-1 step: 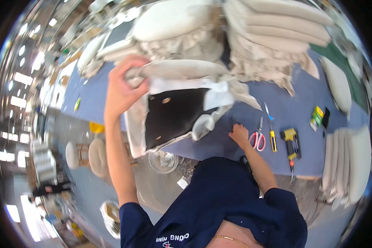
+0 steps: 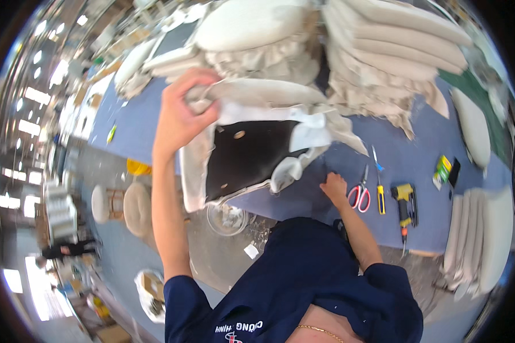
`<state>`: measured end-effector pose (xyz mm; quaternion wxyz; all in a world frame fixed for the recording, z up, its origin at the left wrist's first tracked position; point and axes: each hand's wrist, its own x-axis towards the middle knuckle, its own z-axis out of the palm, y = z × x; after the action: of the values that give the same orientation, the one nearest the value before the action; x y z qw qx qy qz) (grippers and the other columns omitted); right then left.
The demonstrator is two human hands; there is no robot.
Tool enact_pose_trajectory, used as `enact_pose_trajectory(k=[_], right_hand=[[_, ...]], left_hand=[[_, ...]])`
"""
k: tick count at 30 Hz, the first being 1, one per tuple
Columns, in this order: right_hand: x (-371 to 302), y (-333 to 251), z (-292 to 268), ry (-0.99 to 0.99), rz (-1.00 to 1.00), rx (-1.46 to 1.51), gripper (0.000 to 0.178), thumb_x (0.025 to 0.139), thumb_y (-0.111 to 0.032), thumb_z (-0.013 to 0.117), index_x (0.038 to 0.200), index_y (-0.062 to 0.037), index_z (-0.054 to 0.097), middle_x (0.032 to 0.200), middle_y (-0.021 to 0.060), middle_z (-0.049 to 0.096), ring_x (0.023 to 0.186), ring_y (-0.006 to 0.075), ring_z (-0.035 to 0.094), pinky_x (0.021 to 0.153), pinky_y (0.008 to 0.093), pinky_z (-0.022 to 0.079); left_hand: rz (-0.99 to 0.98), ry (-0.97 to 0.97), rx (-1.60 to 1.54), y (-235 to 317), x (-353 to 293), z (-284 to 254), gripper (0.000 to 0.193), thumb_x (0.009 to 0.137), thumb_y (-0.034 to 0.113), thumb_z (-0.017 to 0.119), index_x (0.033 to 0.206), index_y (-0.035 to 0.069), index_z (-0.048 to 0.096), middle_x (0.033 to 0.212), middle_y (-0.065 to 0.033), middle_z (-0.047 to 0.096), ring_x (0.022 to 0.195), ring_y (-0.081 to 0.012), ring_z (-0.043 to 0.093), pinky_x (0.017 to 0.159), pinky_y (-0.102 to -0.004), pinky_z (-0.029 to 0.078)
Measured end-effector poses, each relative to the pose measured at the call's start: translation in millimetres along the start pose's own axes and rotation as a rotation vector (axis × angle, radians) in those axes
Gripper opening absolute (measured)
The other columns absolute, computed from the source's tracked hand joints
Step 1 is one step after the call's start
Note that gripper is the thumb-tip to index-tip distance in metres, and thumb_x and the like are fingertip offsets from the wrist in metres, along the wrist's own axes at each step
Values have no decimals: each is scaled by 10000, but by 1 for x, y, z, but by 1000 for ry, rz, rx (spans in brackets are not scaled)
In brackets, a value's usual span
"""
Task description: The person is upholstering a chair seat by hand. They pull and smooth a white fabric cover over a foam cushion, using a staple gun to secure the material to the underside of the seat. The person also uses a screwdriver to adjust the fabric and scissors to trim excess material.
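Note:
A cushioned seat point(image 2: 269, 91) in pale beige fabric is raised on its side above the blue-grey table, its black underside point(image 2: 246, 151) facing me. White lining and loose fabric edges hang around that black panel. My left hand point(image 2: 186, 111) is closed around the seat's upper left corner, thumb toward me. On the table to the right of the seat rests my right hand point(image 2: 333, 187), its fingers curled in, with nothing seen in them. Just right of it lie red-handled scissors point(image 2: 360, 194), apart from the hand.
A yellow-handled screwdriver point(image 2: 380, 197) and a yellow-black staple gun point(image 2: 405, 206) lie to the right on the table point(image 2: 418, 160). Stacked beige cushions point(image 2: 395, 40) fill the back, and more cushions point(image 2: 478, 228) stand at the right edge. A clear bin point(image 2: 228, 220) sits below the table's front edge.
The whole view has shifted slightly, so the table and tools sit a little further right. My left hand still grips the seat corner, and the right hand stays on the table.

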<state>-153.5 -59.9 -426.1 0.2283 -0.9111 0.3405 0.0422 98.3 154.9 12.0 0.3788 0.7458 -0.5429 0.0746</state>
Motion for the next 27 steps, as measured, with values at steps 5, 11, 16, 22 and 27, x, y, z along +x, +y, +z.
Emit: enact_pose_trajectory(k=[5,11,16,22,27], right_hand=[[-4,22,-6,-86,-52,312,405,787,-173,768,1126,19,657,926,206,722,865,308,730,755,429,585],[-91,10,-124,-552,-68,1143,262,971,-3,580,1225,59,593,873,120,717,813,168,711,726,282,569],[-120,-59,-192,-442,-361,1233,161,1008,-29,547,1157,25,572,884,58,631,749,126,607,685,277,518],[-92,-162,-272,130,-632,852,106,984,-71,605,1036,21,618,726,114,558,598,146,469,559,321,393],[-75,-187,-288,375,-649,720,227,949,-204,697,873,6,663,645,118,541,537,232,476,535,362,379]], left_hand=[[-83,21,-49,-8,-18,-11,302,720,-49,663,1015,5,628,1102,-80,693,1040,-172,627,978,-288,449],[-76,49,-24,-15,-31,-19,310,718,-46,666,1021,1,623,1126,-86,685,1059,-179,622,992,-302,446],[-7,53,-9,-9,-16,-6,296,720,-33,674,1009,-5,616,1136,-89,680,1066,-198,627,1006,-324,449],[49,82,28,12,-10,5,273,697,26,706,964,-2,656,1077,-77,698,981,-241,682,907,-304,502],[25,49,-13,33,-16,13,287,685,-42,682,961,-2,616,1123,-103,673,1030,-222,641,963,-317,471]])
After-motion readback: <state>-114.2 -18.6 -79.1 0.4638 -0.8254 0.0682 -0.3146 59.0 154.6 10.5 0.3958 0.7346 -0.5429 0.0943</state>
